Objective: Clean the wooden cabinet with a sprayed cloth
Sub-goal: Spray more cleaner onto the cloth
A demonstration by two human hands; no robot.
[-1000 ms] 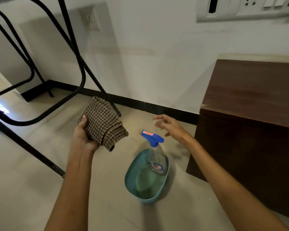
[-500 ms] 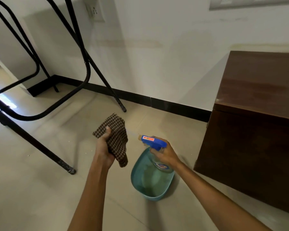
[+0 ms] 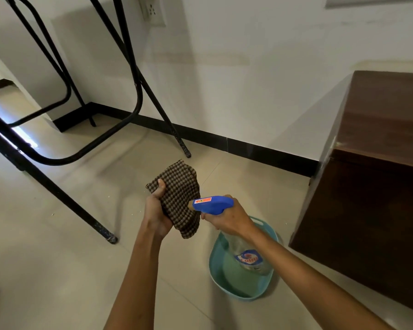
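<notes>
The left hand [image 3: 156, 216] has its grip clenched around a brown checked cloth [image 3: 180, 198], thumb pressed on the near face of the fabric, the bunched cloth standing up above the fist and hanging down below it. The right hand [image 3: 228, 216] has its grip wrapped around the neck of a spray bottle [image 3: 246, 254], fingers under the blue trigger head [image 3: 212, 204]; the nozzle points left at the cloth and sits just beside it, almost touching the fabric. The bottle is clear with a round blue and red label low on its body, and it is tilted, its base over a teal plastic basin [image 3: 216, 270] that rests on the beige tiled floor [image 3: 57, 270]. Whether the base touches the basin cannot be told. The dark wooden cabinet [image 3: 372, 186] stands to the right of the basin, close to the white wall [image 3: 248, 79], its top and front face bare. To the left, the black metal legs of a frame [image 3: 65, 198] stand on the floor, with a wall socket [image 3: 151, 11] above them and a black skirting strip [image 3: 248, 147] along the base of the wall.
</notes>
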